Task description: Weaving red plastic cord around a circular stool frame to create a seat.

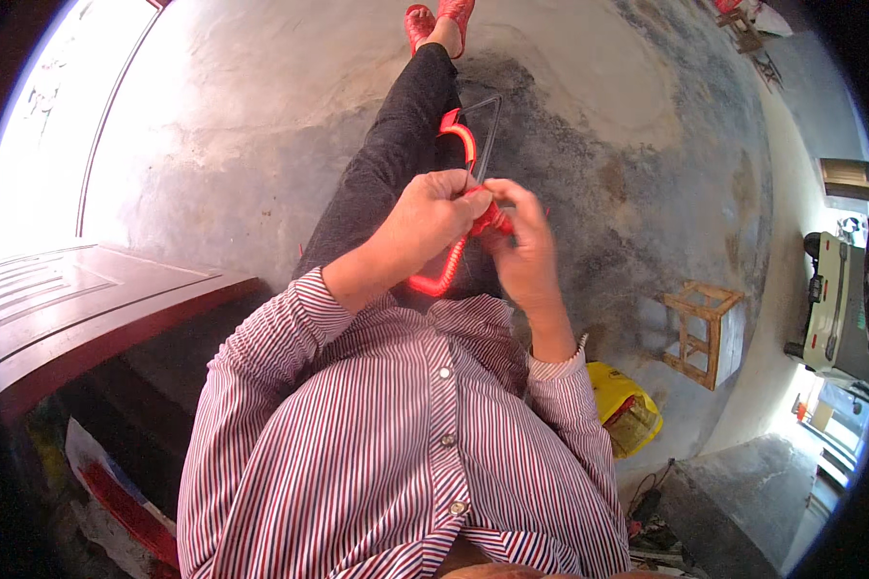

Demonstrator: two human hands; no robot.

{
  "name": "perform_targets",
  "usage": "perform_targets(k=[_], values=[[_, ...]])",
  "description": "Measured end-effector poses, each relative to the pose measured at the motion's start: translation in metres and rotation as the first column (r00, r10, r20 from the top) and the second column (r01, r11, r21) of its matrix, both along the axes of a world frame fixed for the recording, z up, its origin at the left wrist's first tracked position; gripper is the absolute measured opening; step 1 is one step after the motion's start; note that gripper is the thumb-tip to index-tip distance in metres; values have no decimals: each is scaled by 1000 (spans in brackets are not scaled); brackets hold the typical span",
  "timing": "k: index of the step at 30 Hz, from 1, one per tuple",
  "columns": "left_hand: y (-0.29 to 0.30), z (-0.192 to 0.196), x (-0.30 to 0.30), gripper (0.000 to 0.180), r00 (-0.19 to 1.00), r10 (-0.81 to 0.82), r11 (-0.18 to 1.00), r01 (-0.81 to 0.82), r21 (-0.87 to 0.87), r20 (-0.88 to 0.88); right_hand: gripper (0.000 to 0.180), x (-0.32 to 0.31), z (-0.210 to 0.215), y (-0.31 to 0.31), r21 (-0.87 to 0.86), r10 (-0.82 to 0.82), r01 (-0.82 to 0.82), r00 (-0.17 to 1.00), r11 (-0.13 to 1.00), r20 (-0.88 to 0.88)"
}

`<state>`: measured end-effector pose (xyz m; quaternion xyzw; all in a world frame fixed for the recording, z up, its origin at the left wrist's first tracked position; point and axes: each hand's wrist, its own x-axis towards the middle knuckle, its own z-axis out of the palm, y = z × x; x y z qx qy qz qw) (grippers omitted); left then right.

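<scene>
Red cord wrapping (451, 253) is covering part of the thin wire frame (488, 130); its far corner beyond the grip looks bare. The left hand (433, 220) is clenching the wrapped section, and the right hand (526, 246) is pinching the cord beside it.

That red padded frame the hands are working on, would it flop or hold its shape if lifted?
The red padded frame probably holds its shape: its bare dark rod part runs straight. It looks light, since the left hand and right hand hold it above the lap. The wrapping may give some grip.
</scene>
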<state>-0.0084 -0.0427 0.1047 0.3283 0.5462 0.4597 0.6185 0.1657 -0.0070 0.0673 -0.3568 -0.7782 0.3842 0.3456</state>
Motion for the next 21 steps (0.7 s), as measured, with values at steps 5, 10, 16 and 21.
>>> perform_targets(k=[5, 10, 16, 21], values=[[8, -46, -11, 12, 1000, 14, 998, -15, -60, -26, 28, 71, 52, 15, -560, -383, -22, 708, 828, -594], [2, -68, -7, 12, 994, -24, 984, 4, -179, -109, 31, 155, 75, 37, -523, -500, -16, 266, 852, -824], [1, -75, 4, 19, 907, 38, 999, -32, 19, -419, 27, 62, -5, 13, -780, -593, 3, 652, 626, -473], [0, -95, 5, 22, 953, 65, 997, -72, -11, -297, 23, -6, -44, -15, -781, -337, 165, 940, 602, -61]])
